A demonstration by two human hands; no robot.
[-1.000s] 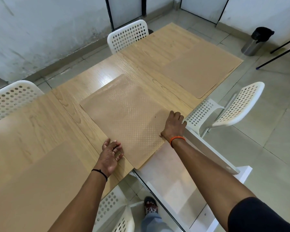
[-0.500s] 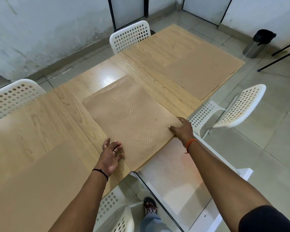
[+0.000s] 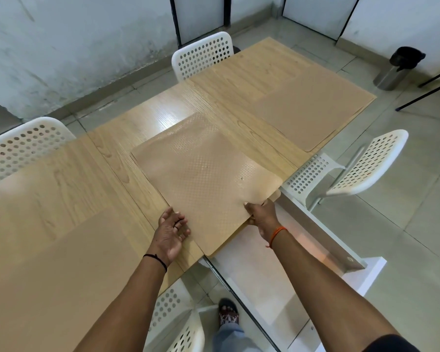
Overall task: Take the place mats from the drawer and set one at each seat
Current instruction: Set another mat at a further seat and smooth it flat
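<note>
Mat (image 3: 203,184) lies beyond right hand's (image 3: 262,214) grip on its near edge.

Steel bin (image 3: 398,69) by far wall; black tripod legs (image 3: 427,92) beside.

A tan place mat (image 3: 203,179) bore a fine dotted pattern on the pale wood-grain table (image 3: 117,148), beside white perforated chairs (image 3: 202,55) and an orange wristband (image 3: 277,233).

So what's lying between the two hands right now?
In the head view, the near edge of the dotted place mat spans the gap: left hand rests at its left corner, right hand grips its right.
</note>
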